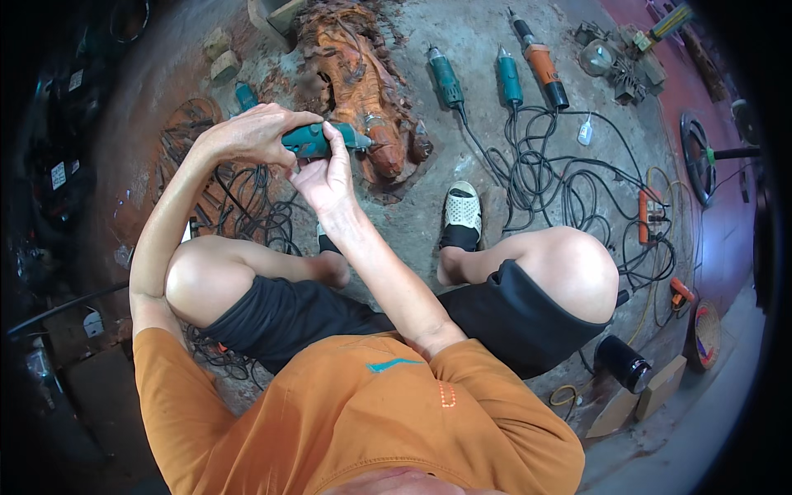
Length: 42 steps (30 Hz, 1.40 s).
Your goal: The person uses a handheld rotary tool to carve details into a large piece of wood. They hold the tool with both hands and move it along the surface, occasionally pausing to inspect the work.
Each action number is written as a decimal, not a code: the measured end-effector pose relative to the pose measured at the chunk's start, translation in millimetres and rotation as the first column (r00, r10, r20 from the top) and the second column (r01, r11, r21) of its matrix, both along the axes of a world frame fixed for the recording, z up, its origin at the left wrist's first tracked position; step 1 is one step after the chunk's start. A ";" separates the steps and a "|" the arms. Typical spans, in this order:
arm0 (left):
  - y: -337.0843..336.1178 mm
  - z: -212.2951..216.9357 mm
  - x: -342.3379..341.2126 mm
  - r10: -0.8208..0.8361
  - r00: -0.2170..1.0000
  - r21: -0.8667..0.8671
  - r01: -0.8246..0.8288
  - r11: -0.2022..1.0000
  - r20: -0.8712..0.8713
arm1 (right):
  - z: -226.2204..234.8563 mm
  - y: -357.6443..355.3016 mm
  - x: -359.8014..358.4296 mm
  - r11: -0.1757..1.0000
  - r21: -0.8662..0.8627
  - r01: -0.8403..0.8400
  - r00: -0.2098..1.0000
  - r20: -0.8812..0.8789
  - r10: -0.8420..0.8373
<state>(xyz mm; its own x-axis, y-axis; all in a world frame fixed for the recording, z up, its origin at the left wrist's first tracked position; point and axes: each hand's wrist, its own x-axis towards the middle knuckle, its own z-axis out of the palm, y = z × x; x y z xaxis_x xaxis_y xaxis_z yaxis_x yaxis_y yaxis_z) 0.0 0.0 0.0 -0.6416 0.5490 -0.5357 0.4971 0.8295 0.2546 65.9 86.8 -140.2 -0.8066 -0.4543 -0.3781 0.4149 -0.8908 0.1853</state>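
While left hand point(252, 132) clenches teal rotary tool point(318, 140) at upper centre of frame, right hand point(323, 177) pinches its front, bit at reddish wood carving point(359, 82) on floor point(462, 165). Carving well shaped; fine detailing apparently left. Spare grinders point(445, 78) lie idle upper right.

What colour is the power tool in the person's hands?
Teal green, the power tool held by the left hand and right hand; head view.

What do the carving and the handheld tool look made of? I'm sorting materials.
The carving looks like raw reddish-orange wood, matte, rough-cut. The tool, gripped by the left hand and right hand, seems teal plastic with a metal nose.
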 end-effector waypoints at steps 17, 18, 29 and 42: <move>70.4 1.8 -33.8 -0.105 0.994 -0.079 0.103 0.992 -0.019 | -2.4 38.3 -22.7 0.963 -0.222 0.153 0.988 0.062 -0.143; 72.6 1.9 -34.2 -0.111 0.993 -0.080 0.108 0.991 -0.028 | -2.2 39.4 -22.8 0.963 -0.225 0.151 0.988 0.068 -0.139; 82.6 -1.6 -38.3 -0.126 0.992 -0.135 0.123 0.983 -0.007 | -2.4 45.6 -24.3 0.965 -0.212 0.156 0.984 0.115 -0.134; 77.8 3.4 -33.2 -0.108 0.994 -0.165 0.105 0.981 -0.010 | 2.5 41.0 -19.6 0.968 -0.197 0.158 0.984 0.108 -0.139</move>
<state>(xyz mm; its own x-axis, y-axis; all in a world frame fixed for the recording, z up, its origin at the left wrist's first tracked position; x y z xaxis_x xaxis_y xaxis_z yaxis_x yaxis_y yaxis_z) -33.2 77.8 3.4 -0.5951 0.5200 -0.6128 0.5881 0.8014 0.1090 46.3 127.8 -137.7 -0.8365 -0.4075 -0.3664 0.2535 -0.8805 0.4005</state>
